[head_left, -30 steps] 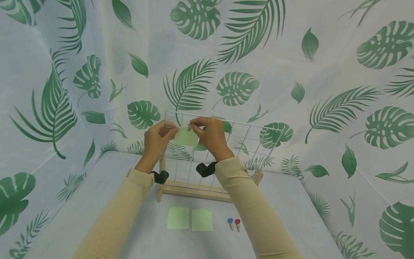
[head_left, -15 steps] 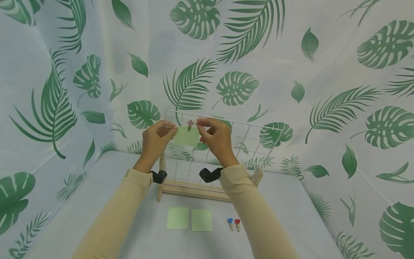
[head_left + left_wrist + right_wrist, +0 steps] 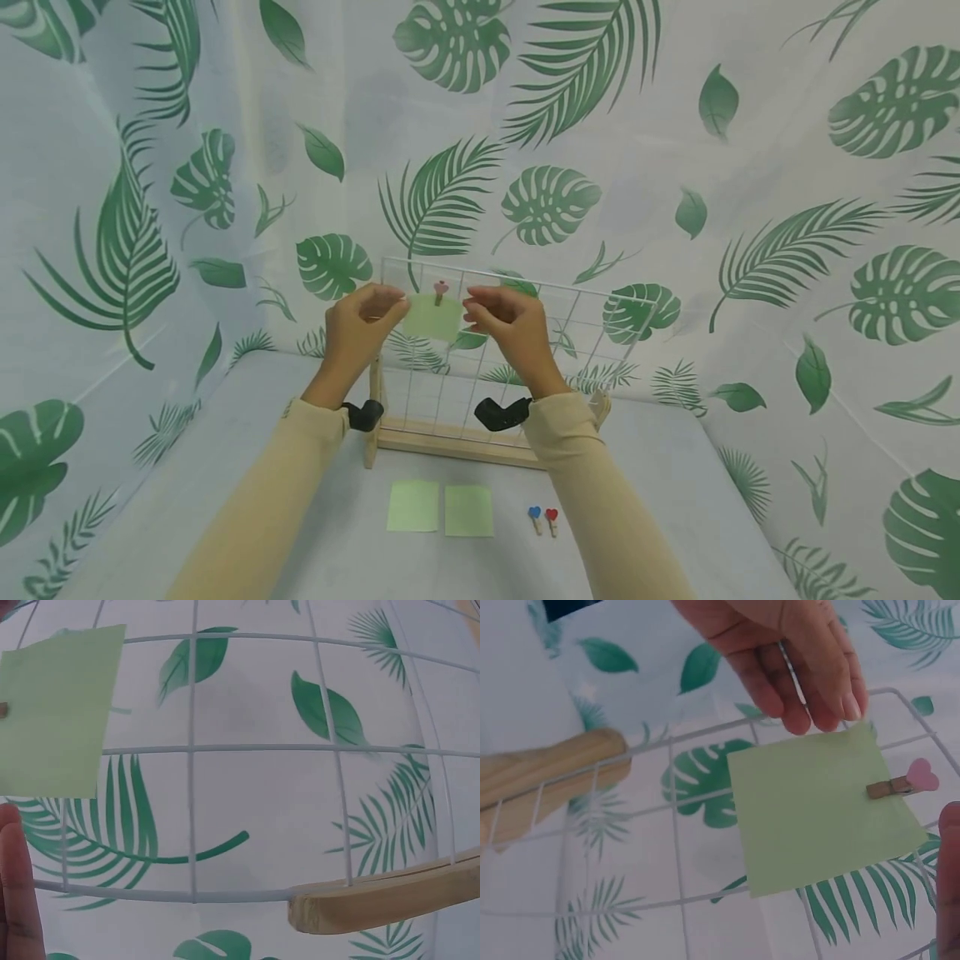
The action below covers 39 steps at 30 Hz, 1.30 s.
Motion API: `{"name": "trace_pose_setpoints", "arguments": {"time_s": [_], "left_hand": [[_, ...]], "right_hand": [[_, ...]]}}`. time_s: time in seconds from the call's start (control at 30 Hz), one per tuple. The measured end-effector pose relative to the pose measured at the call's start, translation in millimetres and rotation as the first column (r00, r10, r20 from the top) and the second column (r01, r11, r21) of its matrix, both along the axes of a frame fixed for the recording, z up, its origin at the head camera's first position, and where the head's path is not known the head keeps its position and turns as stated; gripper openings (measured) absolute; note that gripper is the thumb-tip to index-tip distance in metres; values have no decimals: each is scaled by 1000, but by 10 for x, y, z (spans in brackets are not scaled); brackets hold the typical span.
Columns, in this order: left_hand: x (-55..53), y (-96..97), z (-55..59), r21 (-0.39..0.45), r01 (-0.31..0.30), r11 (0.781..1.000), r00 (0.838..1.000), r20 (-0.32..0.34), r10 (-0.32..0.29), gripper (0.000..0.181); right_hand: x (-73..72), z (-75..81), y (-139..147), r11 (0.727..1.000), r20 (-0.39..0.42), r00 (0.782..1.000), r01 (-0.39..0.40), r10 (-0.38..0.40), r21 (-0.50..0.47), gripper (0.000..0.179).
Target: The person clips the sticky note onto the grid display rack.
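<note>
A light green paper note [image 3: 432,319] hangs against the white wire grid [image 3: 517,333]. A mini wooden clothespin with a pink heart [image 3: 440,292] sits on its upper edge; the right wrist view shows the clothespin [image 3: 891,787] across the note [image 3: 810,817]. My left hand [image 3: 357,333] is at the note's left edge, fingers relaxed; in the right wrist view its fingertips [image 3: 850,707] lie very near or touching that edge. My right hand [image 3: 517,337] is just right of the note, fingers slightly bent, holding nothing. Only one finger edge [image 3: 949,862] of it shows in the right wrist view.
The grid stands in a wooden base [image 3: 457,450]. Two more green notes, a left one [image 3: 413,505] and a right one [image 3: 468,511], lie on the table in front. Beside them are a blue heart clothespin [image 3: 536,518] and a red heart clothespin [image 3: 552,521]. Leaf-printed cloth hangs behind.
My right hand has let go of the pink heart clothespin and moved right and slightly down. My left hand has shifted slightly left. The note and clothespin stay on the grid.
</note>
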State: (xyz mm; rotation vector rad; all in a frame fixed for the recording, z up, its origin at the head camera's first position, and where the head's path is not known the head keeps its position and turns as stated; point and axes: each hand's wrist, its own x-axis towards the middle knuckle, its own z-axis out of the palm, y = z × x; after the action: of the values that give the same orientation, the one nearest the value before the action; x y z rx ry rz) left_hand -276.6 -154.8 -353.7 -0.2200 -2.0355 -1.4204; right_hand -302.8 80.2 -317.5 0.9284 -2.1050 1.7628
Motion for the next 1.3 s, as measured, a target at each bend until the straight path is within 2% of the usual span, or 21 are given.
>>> {"name": "trace_pose_setpoints", "arguments": {"time_s": [0.2,0.43,0.77,1.0,1.1,1.3], "left_hand": [[79,-11,41,-7,-7,1000,1000,7,7,22],[156,-28,35,7,93,996,995,34,-93,27],[259,-62,-6,-4,205,979,974,96,-204,41],[308,-77,-41,-21,285,958,948,156,-278,49],[320,-79,-55,-19,313,950,940,153,-306,49],[342,-73,-93,-10,337,941,934,130,-333,48]], "right_hand": [[39,-28,71,998,88,994,-56,59,-35,28],[94,-65,155,998,132,989,-67,65,11,32],[135,-118,272,990,136,986,-109,96,88,40],[170,-184,376,981,145,979,-159,142,114,45],[179,-213,418,978,152,975,-179,162,110,46],[201,-262,495,974,158,970,-201,182,108,47]]}}
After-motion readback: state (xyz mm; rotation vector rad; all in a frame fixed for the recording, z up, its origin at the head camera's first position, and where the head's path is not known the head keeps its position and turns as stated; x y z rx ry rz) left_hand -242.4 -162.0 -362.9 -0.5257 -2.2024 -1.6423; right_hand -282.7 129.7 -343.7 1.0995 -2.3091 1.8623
